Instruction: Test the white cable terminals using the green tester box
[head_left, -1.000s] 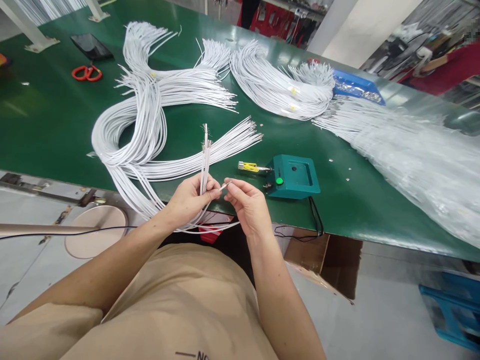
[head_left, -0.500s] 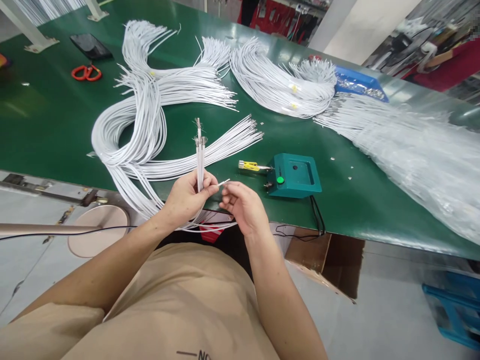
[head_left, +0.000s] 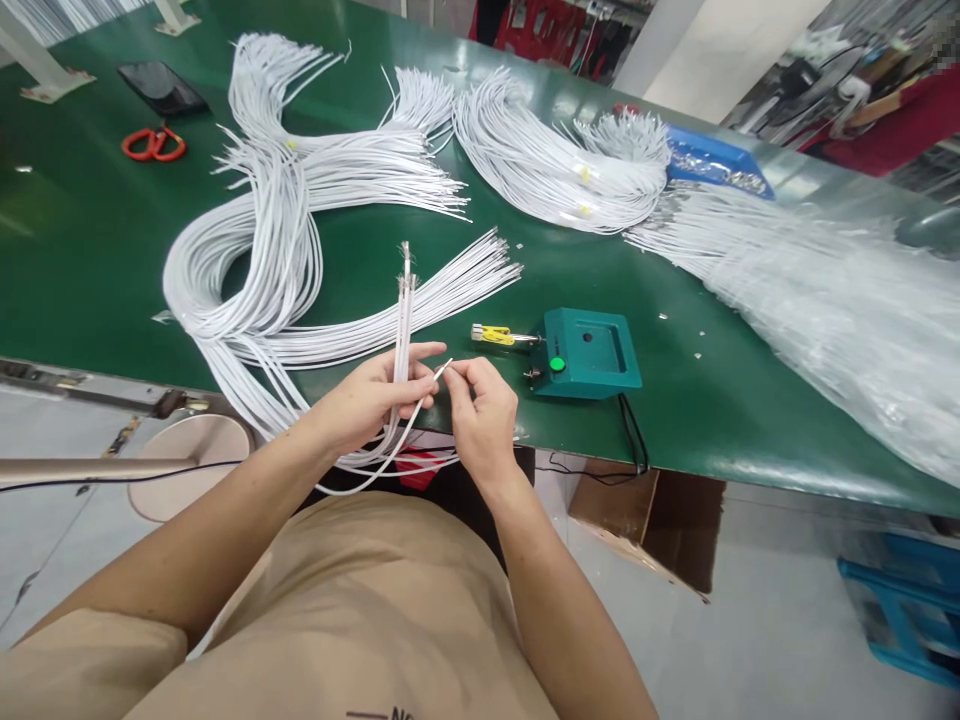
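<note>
Several white cables [head_left: 403, 335] with frayed, stripped ends stand upright in my left hand [head_left: 375, 395], whose thumb is closed over them while the index finger stretches out to the right. One single white cable [head_left: 418, 412] slants up across that thumb. My right hand [head_left: 482, 405] pinches this cable near its tip, just right of the left thumb. Both hands are over the front edge of the green table [head_left: 90, 260]. Right of them sits a small teal machine [head_left: 591, 352] with a green button and a yellow clip part [head_left: 495, 335] on its left side.
Large bundles of white cable [head_left: 255, 225] lie on the left and middle of the table. Orange-handled scissors [head_left: 154, 145] and a black phone [head_left: 161, 88] lie at the far left. Clear plastic wrapping [head_left: 840, 310] covers more cables at right, by a blue tray [head_left: 720, 165]. A cardboard box [head_left: 682, 530] is below.
My right hand has closed in a pinch on the single cable, and more of that cable now shows. My left index finger has straightened out. The view has shifted slightly.
</note>
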